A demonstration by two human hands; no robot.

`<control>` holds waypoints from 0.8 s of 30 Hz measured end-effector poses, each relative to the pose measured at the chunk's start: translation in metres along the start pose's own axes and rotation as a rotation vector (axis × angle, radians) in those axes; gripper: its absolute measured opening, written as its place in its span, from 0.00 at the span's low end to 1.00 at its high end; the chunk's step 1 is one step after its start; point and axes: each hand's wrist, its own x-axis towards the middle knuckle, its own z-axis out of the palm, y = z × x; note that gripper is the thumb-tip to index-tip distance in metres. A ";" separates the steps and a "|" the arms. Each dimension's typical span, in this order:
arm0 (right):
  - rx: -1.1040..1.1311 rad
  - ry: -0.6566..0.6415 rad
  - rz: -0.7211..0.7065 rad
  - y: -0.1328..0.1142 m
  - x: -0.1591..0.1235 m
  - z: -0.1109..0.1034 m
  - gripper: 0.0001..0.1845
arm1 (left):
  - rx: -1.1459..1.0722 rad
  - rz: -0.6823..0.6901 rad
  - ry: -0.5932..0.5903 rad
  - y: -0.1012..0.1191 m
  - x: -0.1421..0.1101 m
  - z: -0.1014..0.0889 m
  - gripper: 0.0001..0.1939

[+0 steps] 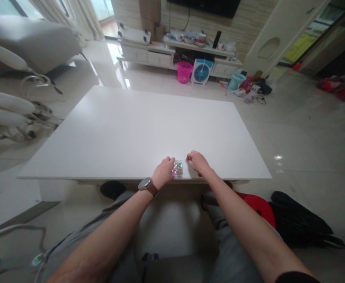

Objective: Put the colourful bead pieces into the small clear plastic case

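A small clear plastic box [177,168] with compartments of colourful little pieces lies near the front edge of the white table [148,129]. Closed against its left side, my left hand [164,171] grips it, with a watch on that wrist. To the right of the box, my right hand [197,160] is just above the tabletop, its fingertips pinched together. Whatever they hold, if anything, is too small to make out. Partly hidden beneath my right wrist is a small dark and orange item [199,175] at the table edge.
Beyond the table stand a pink basket [184,72], a blue fan [202,71] and a low white cabinet [160,59]. A black bag [298,220] and a red item [259,210] are at my right. White-padded metal furniture [10,103] stands at the left.
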 end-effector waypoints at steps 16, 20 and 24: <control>-0.041 -0.061 -0.012 -0.005 -0.001 0.000 0.15 | 0.029 0.002 -0.003 -0.002 0.002 0.001 0.19; -0.025 -0.032 0.008 -0.004 0.000 0.000 0.16 | 0.018 0.000 -0.005 -0.002 0.002 0.002 0.19; -0.016 -0.028 0.000 -0.003 0.002 0.001 0.12 | 0.005 -0.005 -0.012 -0.001 0.001 0.001 0.20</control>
